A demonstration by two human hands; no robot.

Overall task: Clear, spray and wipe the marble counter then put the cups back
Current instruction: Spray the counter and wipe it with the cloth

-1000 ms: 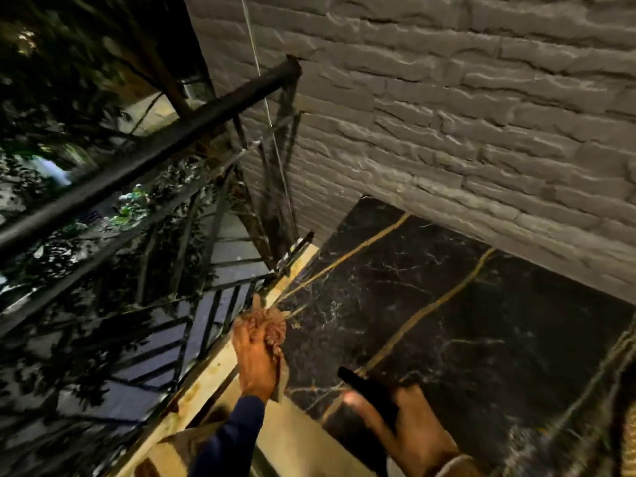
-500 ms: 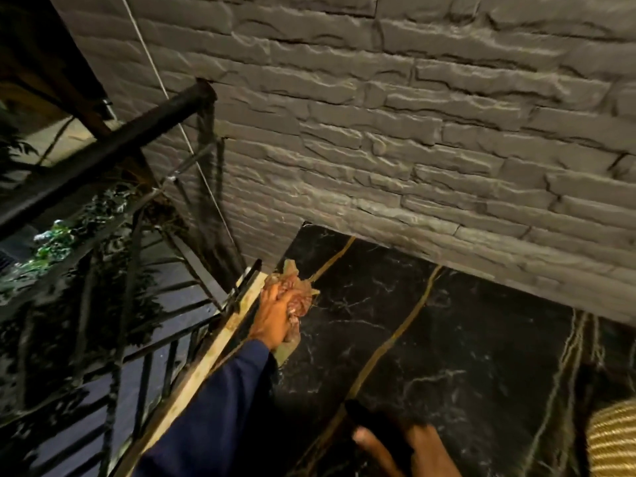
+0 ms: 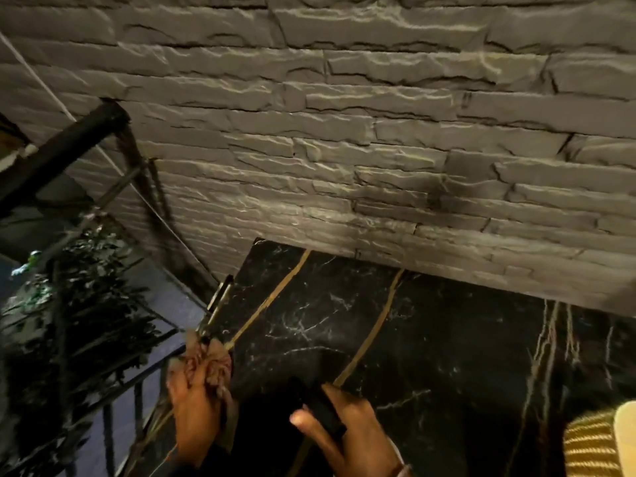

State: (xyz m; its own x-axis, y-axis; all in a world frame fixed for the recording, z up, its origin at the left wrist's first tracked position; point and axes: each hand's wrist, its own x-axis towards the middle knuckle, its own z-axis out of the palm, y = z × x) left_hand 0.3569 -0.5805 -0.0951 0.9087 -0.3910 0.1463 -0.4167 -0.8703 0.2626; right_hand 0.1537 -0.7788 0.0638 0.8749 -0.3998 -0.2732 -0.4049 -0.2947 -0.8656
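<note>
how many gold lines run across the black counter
2 clear ones: one gold line near the left end, by the cloth in the left hand; another further right, ending near the right hand. Paler streaks at far right are too blurred to count.

Left hand (image 3: pixel 196 413), gripping the crumpled reddish-brown cloth (image 3: pixel 210 363), has drawn back along the left edge of the black gold-veined marble counter (image 3: pixel 430 339), from mid-frame half a second ago to the lower left of the frame. Its dark blue sleeve has dropped out of view. Right hand (image 3: pixel 347 432), closed on a black object (image 3: pixel 321 413), has risen further into the bottom centre. The yellow ribbed item (image 3: pixel 590 442) at lower right shows more.
</note>
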